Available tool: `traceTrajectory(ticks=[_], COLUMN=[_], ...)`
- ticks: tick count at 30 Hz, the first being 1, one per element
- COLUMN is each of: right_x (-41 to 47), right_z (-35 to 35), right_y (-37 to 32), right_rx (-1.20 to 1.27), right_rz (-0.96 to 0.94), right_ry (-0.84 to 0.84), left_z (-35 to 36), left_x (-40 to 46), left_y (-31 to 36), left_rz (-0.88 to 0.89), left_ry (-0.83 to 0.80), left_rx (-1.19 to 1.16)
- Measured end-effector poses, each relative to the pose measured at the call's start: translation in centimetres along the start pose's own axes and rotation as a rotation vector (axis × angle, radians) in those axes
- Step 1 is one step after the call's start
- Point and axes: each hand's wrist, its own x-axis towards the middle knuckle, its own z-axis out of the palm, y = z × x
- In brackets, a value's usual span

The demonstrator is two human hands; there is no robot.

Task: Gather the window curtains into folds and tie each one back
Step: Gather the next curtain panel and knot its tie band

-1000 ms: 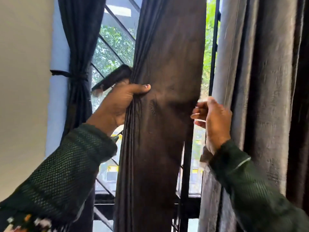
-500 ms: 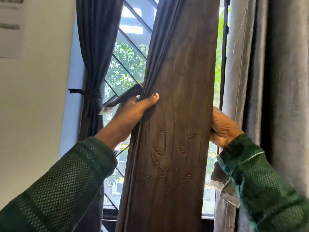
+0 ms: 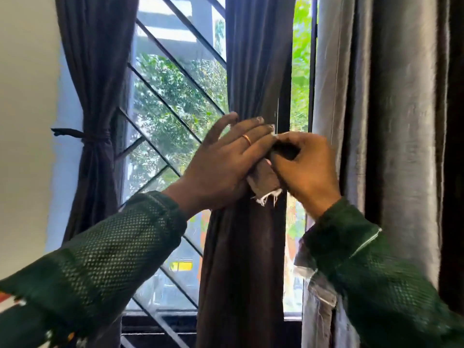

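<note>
Fingers of the left hand (image 3: 221,162) lay straight, pressing the gathered middle curtain (image 3: 253,71). Just beside it, the right hand (image 3: 305,167) pinched the frayed tie strip (image 3: 266,183).

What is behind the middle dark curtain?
Behind the middle curtain show the window grille with green foliage outside and a dark upright frame bar. The curtain covers whatever lies directly behind it.

Through the glass I see a black diagonal window grille (image 3: 175,101) across the frame's middle, green foliage (image 3: 173,96) behind it, and a pale wall (image 3: 25,96) at far left.
</note>
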Motion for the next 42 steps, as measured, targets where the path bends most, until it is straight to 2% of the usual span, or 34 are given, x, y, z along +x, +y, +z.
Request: traceTrajectory(ticks=[3, 6, 11, 14, 17, 19, 24, 29, 32, 34, 37, 40, 42], right_x=[0.5, 0.6, 1.0, 1.4, 1.5, 1.7, 2.6, 3.2, 2.8, 2.4, 1.3, 1.0, 1.5], right_z=[-2.3, -3.5, -2.5, -1.5, -0.4, 0.3, 1.9, 1.3, 0.5, 0.7, 1.2, 1.7, 1.9], right_y=[0.6, 0.4, -0.3, -0.4, -0.8, -1.1, -2.2, -3.5, -3.8, -2.9, -2.1, -2.1, -2.0], right_rx=[0.107, 0.173, 0.014, 0.006, 0.044, 0.116, 0.327, 0.419, 0.569, 0.526, 0.379, 0.428, 0.444], right_rz=[0.084, 0.044, -0.138, -0.2, -0.17, -0.124, 0.031, 0.092, 0.195, 0.169, 0.047, 0.063, 0.044], right_ry=[0.013, -0.007, -0.022, -0.036, -0.053, -0.056, -0.173, -0.326, -0.433, -0.455, -0.441, -0.382, -0.308], left_z=[0.7, 1.3, 1.4, 1.1, 0.1, -0.8, -2.8, -3.7, -4.2, -4.6, -4.4, -5.1, -5.3], left_x=[-0.3, -0.5, 0.0, 0.3, 0.6, 0.8, 1.2, 1.4, 2.5, 2.8, 3.1, 3.8, 3.9], left_y=[-0.4, -1.0, -1.2, -1.4, -1.4, -1.2, -1.7, -2.0, -1.9, -1.9, -2.6, -2.9, -3.3], left_rz=[-0.04, -0.026, 0.204, 0.35, 0.482, 0.492, 0.267, 0.191, 0.085, -0.052, -0.33, -0.536, -0.608], left_ry=[0.025, 0.049, -0.032, -0.086, -0.144, -0.206, -0.401, -0.492, -0.555, -0.577, -0.662, -0.574, -0.524], left_rx=[0.057, 0.181, 0.392, 0.354, 0.279, 0.289, 0.367, 0.498, 0.71, 0.805, 0.577, 0.302, 0.127])
